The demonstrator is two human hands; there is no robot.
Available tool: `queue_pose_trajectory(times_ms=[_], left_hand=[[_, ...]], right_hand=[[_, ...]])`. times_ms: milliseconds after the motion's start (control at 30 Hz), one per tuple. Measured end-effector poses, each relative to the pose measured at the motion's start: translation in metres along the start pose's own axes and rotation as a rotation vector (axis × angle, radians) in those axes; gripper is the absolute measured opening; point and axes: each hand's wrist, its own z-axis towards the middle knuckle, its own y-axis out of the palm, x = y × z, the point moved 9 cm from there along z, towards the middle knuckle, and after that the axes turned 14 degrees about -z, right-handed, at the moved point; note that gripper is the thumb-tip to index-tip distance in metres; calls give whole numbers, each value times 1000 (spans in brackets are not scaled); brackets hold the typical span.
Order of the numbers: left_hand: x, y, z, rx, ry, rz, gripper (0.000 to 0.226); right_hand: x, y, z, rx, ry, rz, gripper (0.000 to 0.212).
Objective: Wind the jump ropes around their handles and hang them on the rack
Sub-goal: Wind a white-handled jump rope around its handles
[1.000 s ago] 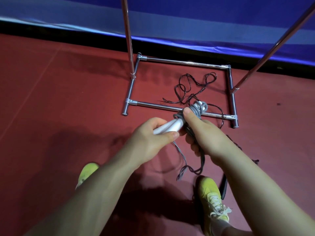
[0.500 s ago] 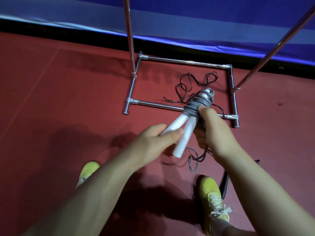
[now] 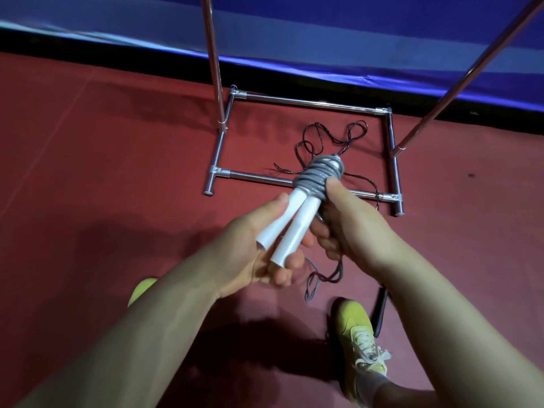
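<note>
Two white handles (image 3: 290,228) of a grey jump rope lie side by side, their far ends wrapped in several grey rope turns (image 3: 319,176). My left hand (image 3: 253,248) grips the handles from below, thumb on the left one. My right hand (image 3: 347,228) grips the loose grey rope, its thumb pressing the coil. A short grey loop (image 3: 321,279) hangs below my hands. A second, thin black jump rope (image 3: 326,142) lies tangled on the floor inside the base of the metal rack (image 3: 306,103), and its black handle (image 3: 379,310) lies by my right shoe.
The rack's two chrome uprights (image 3: 213,54) rise left and right out of the frame. The floor is red, with a black strip and a blue barrier (image 3: 323,30) behind the rack. My yellow shoes (image 3: 357,340) stand just below my hands.
The handles have tipped up so their free ends point toward me. More grey rope sits wound on the far ends, and the hanging tail has grown shorter.
</note>
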Motion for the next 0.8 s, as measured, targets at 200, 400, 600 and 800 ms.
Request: queue_pose_trajectory(times_ms=[200, 400, 600, 800], left_hand=[[1, -8, 2, 115, 57, 185, 48], [-1, -6, 1, 120, -14, 130, 53], [3, -22, 2, 238, -8, 262, 54], [22, -34, -1, 336, 171, 382, 30]], right_hand=[[3, -11, -6, 42, 50, -177, 54], [-2, -25, -9, 213, 90, -322, 57], [-9, -24, -11, 305, 2, -236, 54], [-7, -12, -13, 198, -8, 11, 69]])
